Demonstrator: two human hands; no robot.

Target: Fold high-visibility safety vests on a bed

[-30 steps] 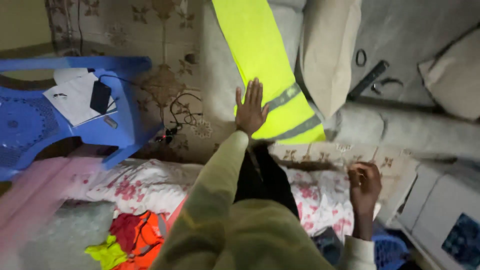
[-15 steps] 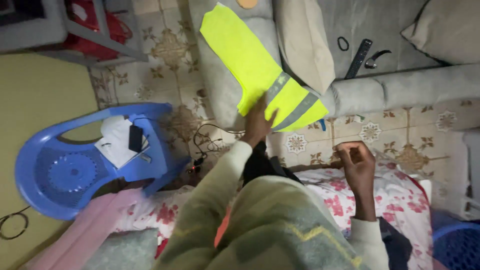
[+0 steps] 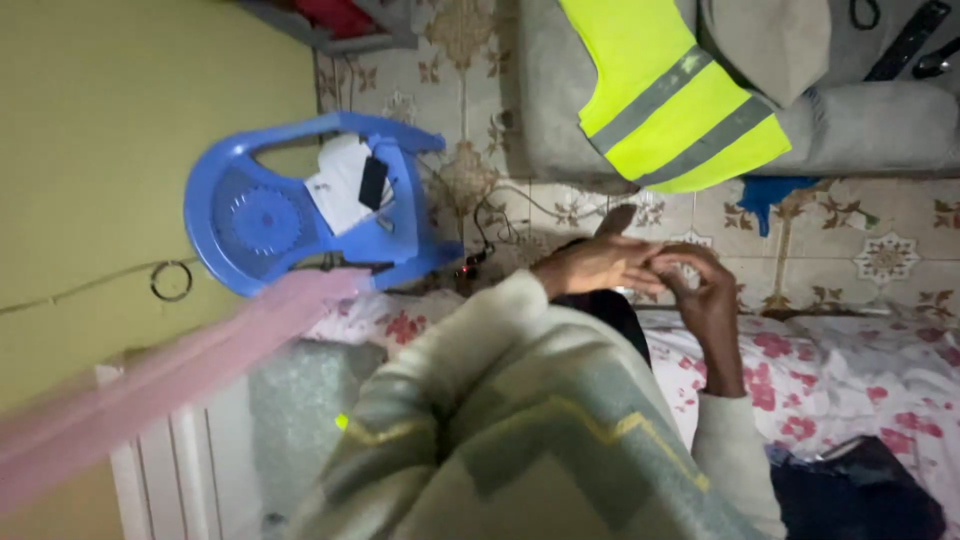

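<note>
Currently both hands meet in mid-air, above the patterned tile floor (image 3: 890, 260) and just beyond the edge of the floral sheet (image 3: 850, 370). Left hand (image 3: 595, 265): palm roughly flat, fingers extended and lying close together, tips pointing toward the other hand. Right hand (image 3: 705, 285): fingers curled, tips touching the left hand's fingertips. Whether anything small is pinched between them cannot be told; no object shows at the contact point.

Nearest item of interest: the yellow-green reflective vest (image 3: 665, 95), draped over the grey sofa (image 3: 870, 125), its lower hem hanging near the sofa's front edge. Hands are near it but clearly apart; neither touches it. A beige cushion (image 3: 775, 40) overlaps the vest's upper right side.

Surroundings: blue plastic chair (image 3: 260, 215) to the left, carrying white papers (image 3: 335, 185) and a small black device (image 3: 373, 182). A dark cable (image 3: 490, 215) trails across the floor between chair and sofa. A blurred pink cloth (image 3: 170, 365) cuts across the lower left.

Risks, as judged:
- Vest hangs partly free; a tug on the hem could drag it off the sofa, and the cushion resting on it could come with it.
- Floor cable lies below the reach path; a snag could pull whatever it connects to.
- Dim light and a tilted view make fine grip judgement unreliable.
</note>
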